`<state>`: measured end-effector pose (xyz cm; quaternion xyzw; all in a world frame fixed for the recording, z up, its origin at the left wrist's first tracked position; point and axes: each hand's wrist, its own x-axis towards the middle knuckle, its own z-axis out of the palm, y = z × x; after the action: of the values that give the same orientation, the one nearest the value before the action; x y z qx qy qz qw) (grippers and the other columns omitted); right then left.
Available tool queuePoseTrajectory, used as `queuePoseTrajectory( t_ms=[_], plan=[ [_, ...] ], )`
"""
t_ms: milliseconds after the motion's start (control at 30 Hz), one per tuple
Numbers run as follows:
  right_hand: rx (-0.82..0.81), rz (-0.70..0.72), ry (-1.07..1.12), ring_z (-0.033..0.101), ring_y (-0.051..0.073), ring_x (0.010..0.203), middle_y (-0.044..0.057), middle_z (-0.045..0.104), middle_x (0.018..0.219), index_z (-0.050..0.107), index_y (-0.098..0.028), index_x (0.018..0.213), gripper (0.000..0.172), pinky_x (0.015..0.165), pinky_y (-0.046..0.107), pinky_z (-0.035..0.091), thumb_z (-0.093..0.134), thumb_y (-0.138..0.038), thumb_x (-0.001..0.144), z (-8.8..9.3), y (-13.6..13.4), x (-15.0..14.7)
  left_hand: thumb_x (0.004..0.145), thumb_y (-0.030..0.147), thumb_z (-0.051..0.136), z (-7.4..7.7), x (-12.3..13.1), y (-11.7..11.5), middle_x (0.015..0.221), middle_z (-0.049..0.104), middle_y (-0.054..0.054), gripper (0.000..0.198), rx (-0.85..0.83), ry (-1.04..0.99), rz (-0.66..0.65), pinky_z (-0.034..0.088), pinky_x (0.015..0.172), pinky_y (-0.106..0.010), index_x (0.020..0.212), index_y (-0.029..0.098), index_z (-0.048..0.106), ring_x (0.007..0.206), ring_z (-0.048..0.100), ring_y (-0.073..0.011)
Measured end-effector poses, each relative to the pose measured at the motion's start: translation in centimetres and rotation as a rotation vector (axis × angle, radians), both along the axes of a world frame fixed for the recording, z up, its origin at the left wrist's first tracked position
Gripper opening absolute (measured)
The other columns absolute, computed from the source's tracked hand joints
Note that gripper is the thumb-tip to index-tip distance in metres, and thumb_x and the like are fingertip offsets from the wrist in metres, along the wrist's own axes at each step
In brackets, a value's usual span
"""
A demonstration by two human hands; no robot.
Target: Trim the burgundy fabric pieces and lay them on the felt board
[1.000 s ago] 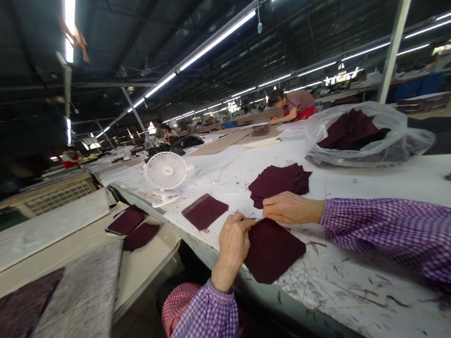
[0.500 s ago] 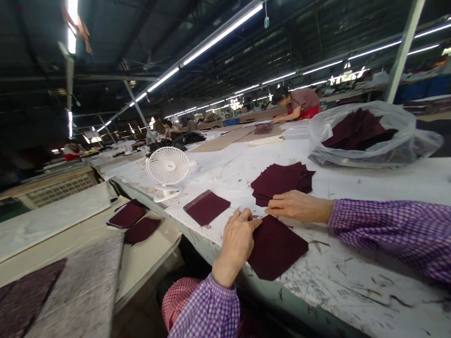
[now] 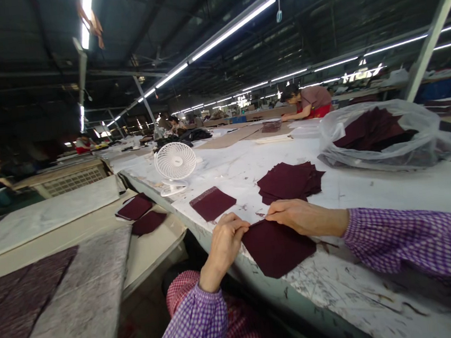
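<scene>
A dark maroon fabric piece (image 3: 280, 249) lies on the white table (image 3: 357, 294) near its front edge. At its far left corner, my left hand (image 3: 229, 237) pinches the edge between thumb and fingers. My right hand (image 3: 299, 216) pinches the same far edge a little to the right, fingers closed. Just beyond the right hand sits a loose pile of maroon fabric pieces (image 3: 290, 180). Another maroon piece with a speckled strip along its far edge (image 3: 213, 202) lies flat beyond my left hand.
A white fan (image 3: 175, 163) stands at the table's left edge. A clear plastic bag (image 3: 430, 141) of maroon pieces sits at the right. Across a gap, a lower left table (image 3: 154, 255) carries more pieces. A person (image 3: 310, 102) bends over a table farther back.
Both hands now pinch the piece's far edge, which looks slightly raised; before, the fingers lay flatter at it. The whole view has shifted a little to the right.
</scene>
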<state>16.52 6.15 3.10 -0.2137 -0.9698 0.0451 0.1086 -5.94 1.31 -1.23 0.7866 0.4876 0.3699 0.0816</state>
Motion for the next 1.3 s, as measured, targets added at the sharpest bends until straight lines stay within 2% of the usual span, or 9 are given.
queuePoseTrajectory(
  t_ms=[167,333,667,767,867,967,1100,1200,1300],
  plan=[
    [0.057,0.026,-0.126,0.051,0.017,0.078,0.009,0.055,0.086,0.063,-0.014,0.105,0.034,0.071,0.027,0.042,0.037,-0.006,0.084,0.8,0.3,-0.2,0.085,0.019,0.054,-0.6,-1.4,-0.7,0.08,0.061,-0.004,0.017,0.043,-0.062,-0.018,0.043,0.074,-0.028,0.087,0.02,0.071,0.081,0.054,-0.0168],
    [0.258,0.056,-0.279,0.048,0.016,0.072,0.007,0.052,0.083,0.056,-0.024,0.124,0.055,0.063,0.026,0.037,0.043,-0.001,0.076,1.1,0.4,-1.3,0.085,0.02,0.055,-0.5,-1.3,-0.9,0.081,0.06,-0.004,0.016,0.024,-0.093,-0.021,0.043,0.074,-0.028,0.085,0.019,0.07,0.081,0.053,-0.0165],
    [0.429,0.057,-0.417,0.041,0.011,0.052,0.006,0.055,0.086,0.043,-0.036,0.135,0.059,0.051,0.025,0.025,0.04,-0.006,0.084,2.1,-1.4,-4.3,0.088,0.028,0.052,-0.4,-4.1,-1.9,0.094,0.062,-0.005,0.02,-0.049,-0.138,-0.126,0.043,0.083,-0.031,0.088,0.021,0.071,0.09,0.056,-0.0176],
    [0.333,0.047,-0.372,0.048,0.011,0.058,0.006,0.057,0.089,0.047,-0.032,0.132,0.052,0.054,0.024,0.029,0.045,-0.01,0.084,2.3,-0.3,-4.2,0.088,0.028,0.051,-0.7,-4.8,-1.8,0.095,0.064,-0.005,0.02,-0.054,-0.254,-0.102,0.044,0.084,-0.03,0.084,0.019,0.069,0.09,0.058,-0.017],
    [0.058,-0.05,-0.289,0.055,0.014,0.069,0.003,0.06,0.087,0.056,-0.024,0.119,0.037,0.062,0.024,0.037,0.056,-0.021,0.082,2.3,1.4,-3.8,0.087,0.025,0.052,-0.6,-5.0,-1.0,0.092,0.064,-0.005,0.017,0.009,-0.304,0.026,0.045,0.082,-0.03,0.086,0.017,0.067,0.088,0.058,-0.0172],
    [-0.19,-0.075,-0.218,0.056,0.015,0.07,0.002,0.061,0.079,0.063,-0.018,0.095,0.019,0.065,0.025,0.04,0.061,-0.025,0.078,1.9,2.7,-3.6,0.082,0.023,0.058,0.1,-4.9,0.6,0.093,0.063,-0.005,0.013,0.039,-0.121,0.182,0.044,0.082,-0.032,0.091,0.018,0.065,0.09,0.055,-0.0192],
    [-0.267,-0.008,-0.094,0.056,0.015,0.071,0.003,0.062,0.079,0.06,-0.019,0.077,0.006,0.066,0.026,0.043,0.058,-0.025,0.077,1.7,4.2,-2.9,0.078,0.034,0.063,0.8,-4.0,3.2,0.097,0.061,-0.007,0.027,0.004,0.222,0.331,0.042,0.084,-0.036,0.098,0.016,0.06,0.095,0.051,-0.0234],
    [-0.31,-0.245,0.094,0.06,0.016,0.072,0.002,0.065,0.078,0.058,-0.021,0.085,0.011,0.066,0.025,0.046,0.055,-0.03,0.079,2.0,7.0,-0.8,0.079,0.036,0.06,0.9,-3.3,4.5,0.098,0.06,-0.007,0.027,-0.026,0.36,0.404,0.041,0.085,-0.036,0.098,0.016,0.06,0.097,0.05,-0.0244],
    [-0.229,-0.458,0.219,0.061,0.02,0.081,0.007,0.066,0.089,0.055,-0.018,0.096,0.022,0.074,0.031,0.047,0.05,-0.033,0.079,2.2,10.7,2.8,0.083,0.028,0.054,1.0,-3.0,5.0,0.096,0.061,-0.006,0.015,-0.009,0.436,0.422,0.042,0.082,-0.035,0.091,0.018,0.062,0.096,0.051,-0.0236]
  ],
)
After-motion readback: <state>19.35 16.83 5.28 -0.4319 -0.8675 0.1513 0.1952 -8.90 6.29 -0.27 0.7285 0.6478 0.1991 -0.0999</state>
